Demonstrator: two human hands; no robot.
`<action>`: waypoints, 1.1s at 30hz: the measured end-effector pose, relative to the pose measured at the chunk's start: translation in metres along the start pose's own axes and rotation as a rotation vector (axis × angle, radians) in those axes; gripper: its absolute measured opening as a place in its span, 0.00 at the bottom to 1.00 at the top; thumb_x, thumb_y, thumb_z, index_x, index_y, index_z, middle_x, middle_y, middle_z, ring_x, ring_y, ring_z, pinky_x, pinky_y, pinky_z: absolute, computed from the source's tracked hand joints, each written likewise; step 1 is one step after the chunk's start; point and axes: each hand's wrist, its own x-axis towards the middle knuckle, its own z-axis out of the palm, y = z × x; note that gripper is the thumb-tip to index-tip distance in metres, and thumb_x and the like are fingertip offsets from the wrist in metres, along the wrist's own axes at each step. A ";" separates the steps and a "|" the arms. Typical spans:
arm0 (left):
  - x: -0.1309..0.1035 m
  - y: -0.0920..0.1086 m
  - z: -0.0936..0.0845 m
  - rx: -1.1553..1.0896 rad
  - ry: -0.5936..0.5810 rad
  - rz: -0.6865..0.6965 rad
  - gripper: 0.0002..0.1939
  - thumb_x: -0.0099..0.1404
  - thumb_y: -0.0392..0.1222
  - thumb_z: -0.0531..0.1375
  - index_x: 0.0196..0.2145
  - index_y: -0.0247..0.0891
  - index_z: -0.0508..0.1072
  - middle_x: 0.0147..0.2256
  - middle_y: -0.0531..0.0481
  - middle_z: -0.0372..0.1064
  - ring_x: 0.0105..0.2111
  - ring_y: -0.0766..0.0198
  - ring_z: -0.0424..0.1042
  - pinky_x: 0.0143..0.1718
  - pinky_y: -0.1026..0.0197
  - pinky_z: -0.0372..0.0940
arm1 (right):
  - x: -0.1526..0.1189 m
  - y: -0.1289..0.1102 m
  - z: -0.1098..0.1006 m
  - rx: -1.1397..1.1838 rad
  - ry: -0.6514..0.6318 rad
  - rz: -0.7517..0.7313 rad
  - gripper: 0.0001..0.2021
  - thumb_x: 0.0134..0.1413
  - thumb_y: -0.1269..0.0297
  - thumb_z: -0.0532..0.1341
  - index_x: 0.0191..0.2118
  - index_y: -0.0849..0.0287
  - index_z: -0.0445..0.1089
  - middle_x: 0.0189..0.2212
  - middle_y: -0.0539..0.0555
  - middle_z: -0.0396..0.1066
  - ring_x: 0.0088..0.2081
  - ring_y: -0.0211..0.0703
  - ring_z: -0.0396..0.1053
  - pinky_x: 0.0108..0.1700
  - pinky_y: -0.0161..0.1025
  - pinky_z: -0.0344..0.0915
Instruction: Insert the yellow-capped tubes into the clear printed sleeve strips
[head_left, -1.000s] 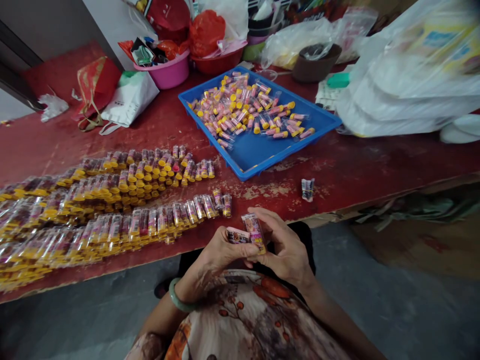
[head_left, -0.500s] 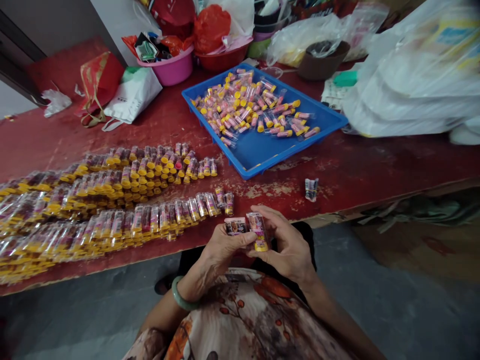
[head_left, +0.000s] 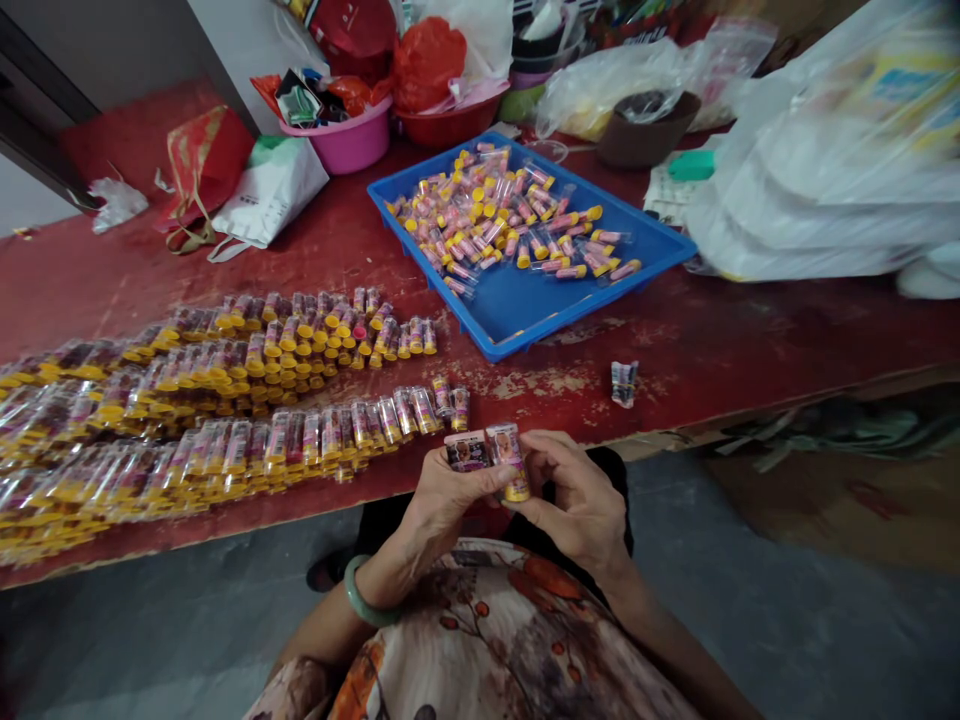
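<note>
Close to the table's front edge, my left hand (head_left: 442,500) is closed around a small stack of printed labels (head_left: 466,452). Its thumb also presses on a clear little tube (head_left: 507,452) with a yellow cap at the lower end and a printed label on its side. From the right, my right hand (head_left: 576,500) holds the same tube, with curled fingers and the thumb near the cap. Several labelled tubes (head_left: 330,435) stand in long, stacked rows to the left. A blue tray (head_left: 517,300) farther back holds a heap of tubes (head_left: 487,215) with pink contents and yellow caps.
A small bundle of labels (head_left: 623,384) lies on the red table (head_left: 720,345) to the right. Behind are a pink basin (head_left: 352,140), a white bag (head_left: 270,195), a red bag (head_left: 206,160) and a brown container (head_left: 649,135). Large plastic-wrapped packs (head_left: 825,210) occupy the right side.
Both hands stay together at the tube. The tube and labels have shifted slightly left, and my right hand's fingers have drawn back a little from the tube's top.
</note>
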 end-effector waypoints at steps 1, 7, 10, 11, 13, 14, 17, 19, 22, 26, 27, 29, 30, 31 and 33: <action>0.000 0.000 0.000 0.001 -0.001 0.000 0.18 0.42 0.43 0.74 0.30 0.31 0.78 0.26 0.49 0.73 0.22 0.68 0.67 0.21 0.66 0.61 | 0.000 0.000 0.000 -0.016 -0.006 -0.018 0.23 0.48 0.68 0.65 0.52 0.53 0.67 0.45 0.56 0.67 0.35 0.39 0.68 0.35 0.38 0.69; -0.001 0.005 0.003 -0.021 -0.031 -0.020 0.14 0.47 0.44 0.72 0.29 0.32 0.78 0.26 0.49 0.72 0.22 0.69 0.66 0.21 0.68 0.62 | 0.000 0.000 -0.005 -0.057 -0.011 -0.092 0.20 0.51 0.71 0.63 0.51 0.52 0.69 0.46 0.57 0.69 0.44 0.46 0.70 0.43 0.44 0.70; -0.001 0.007 0.004 -0.036 -0.051 -0.046 0.14 0.47 0.44 0.72 0.30 0.33 0.78 0.26 0.49 0.73 0.23 0.68 0.68 0.21 0.68 0.62 | 0.002 -0.003 -0.005 -0.064 0.019 -0.151 0.21 0.52 0.73 0.62 0.52 0.51 0.70 0.46 0.56 0.70 0.44 0.46 0.71 0.43 0.43 0.71; -0.002 0.007 0.005 -0.040 -0.048 -0.055 0.15 0.47 0.45 0.72 0.30 0.33 0.78 0.27 0.49 0.73 0.24 0.68 0.68 0.20 0.67 0.62 | 0.002 -0.004 -0.005 -0.066 0.026 -0.173 0.21 0.52 0.74 0.61 0.52 0.50 0.70 0.46 0.56 0.70 0.44 0.46 0.71 0.43 0.43 0.71; -0.002 0.008 0.005 -0.050 -0.031 -0.064 0.16 0.45 0.45 0.72 0.29 0.33 0.78 0.26 0.50 0.73 0.23 0.67 0.68 0.20 0.67 0.62 | 0.003 -0.006 -0.004 -0.080 0.037 -0.209 0.22 0.52 0.75 0.60 0.53 0.50 0.70 0.46 0.56 0.71 0.44 0.46 0.71 0.43 0.44 0.71; -0.002 0.007 0.005 -0.056 -0.020 -0.064 0.16 0.44 0.45 0.73 0.29 0.33 0.78 0.26 0.50 0.73 0.23 0.67 0.68 0.20 0.67 0.62 | 0.004 -0.007 -0.003 -0.090 0.043 -0.224 0.22 0.52 0.75 0.60 0.53 0.50 0.70 0.46 0.56 0.71 0.44 0.46 0.72 0.43 0.44 0.72; -0.003 0.006 0.005 -0.075 0.003 -0.056 0.17 0.42 0.44 0.73 0.29 0.33 0.78 0.26 0.50 0.73 0.24 0.67 0.68 0.21 0.67 0.62 | 0.002 -0.008 0.001 -0.127 0.082 -0.264 0.23 0.52 0.75 0.60 0.53 0.51 0.70 0.46 0.57 0.71 0.43 0.46 0.73 0.41 0.43 0.73; -0.003 0.004 0.005 -0.087 0.003 -0.045 0.17 0.42 0.43 0.74 0.30 0.32 0.78 0.27 0.49 0.73 0.24 0.68 0.68 0.21 0.67 0.63 | 0.001 -0.008 0.005 -0.140 0.123 -0.288 0.23 0.51 0.76 0.61 0.53 0.52 0.70 0.46 0.57 0.72 0.42 0.47 0.73 0.41 0.44 0.73; -0.004 0.000 0.003 -0.109 -0.009 -0.034 0.17 0.42 0.42 0.74 0.31 0.32 0.78 0.28 0.49 0.74 0.24 0.68 0.68 0.21 0.67 0.63 | -0.002 -0.008 0.009 -0.150 0.163 -0.308 0.24 0.51 0.79 0.60 0.53 0.53 0.70 0.47 0.58 0.71 0.43 0.47 0.72 0.41 0.44 0.73; -0.005 -0.003 0.002 -0.116 -0.008 -0.040 0.17 0.42 0.42 0.74 0.31 0.33 0.78 0.28 0.50 0.74 0.24 0.67 0.68 0.20 0.67 0.63 | -0.005 -0.007 0.014 -0.155 0.183 -0.323 0.25 0.50 0.82 0.59 0.53 0.55 0.70 0.46 0.58 0.71 0.43 0.47 0.72 0.41 0.44 0.72; -0.006 -0.003 0.002 -0.113 -0.007 -0.041 0.17 0.42 0.42 0.74 0.30 0.32 0.78 0.28 0.50 0.74 0.24 0.67 0.68 0.20 0.67 0.63 | -0.005 -0.007 0.015 -0.158 0.189 -0.328 0.25 0.50 0.82 0.59 0.53 0.56 0.70 0.46 0.58 0.71 0.43 0.47 0.72 0.40 0.44 0.72; -0.007 -0.003 0.002 -0.106 -0.005 -0.045 0.18 0.42 0.42 0.74 0.30 0.32 0.78 0.28 0.49 0.74 0.25 0.67 0.69 0.21 0.67 0.64 | -0.006 -0.006 0.016 -0.172 0.200 -0.341 0.25 0.50 0.82 0.59 0.53 0.56 0.70 0.46 0.59 0.71 0.43 0.48 0.72 0.41 0.44 0.72; -0.007 -0.003 0.002 -0.104 -0.003 -0.049 0.18 0.42 0.43 0.74 0.31 0.32 0.78 0.28 0.49 0.74 0.25 0.66 0.69 0.21 0.67 0.64 | -0.006 -0.006 0.016 -0.182 0.204 -0.347 0.25 0.50 0.82 0.59 0.53 0.56 0.70 0.46 0.59 0.72 0.43 0.48 0.72 0.41 0.45 0.72; -0.007 -0.003 0.002 -0.104 -0.002 -0.053 0.18 0.42 0.43 0.74 0.31 0.32 0.78 0.28 0.49 0.74 0.25 0.66 0.69 0.20 0.67 0.64 | -0.007 -0.006 0.016 -0.191 0.208 -0.352 0.25 0.50 0.82 0.59 0.53 0.56 0.70 0.46 0.59 0.72 0.43 0.48 0.72 0.41 0.45 0.72; -0.008 -0.003 0.002 -0.108 -0.001 -0.060 0.18 0.42 0.43 0.74 0.31 0.32 0.78 0.28 0.49 0.74 0.25 0.67 0.69 0.20 0.68 0.64 | -0.008 -0.005 0.017 -0.205 0.216 -0.356 0.24 0.51 0.81 0.59 0.53 0.55 0.70 0.46 0.58 0.72 0.42 0.48 0.72 0.41 0.45 0.72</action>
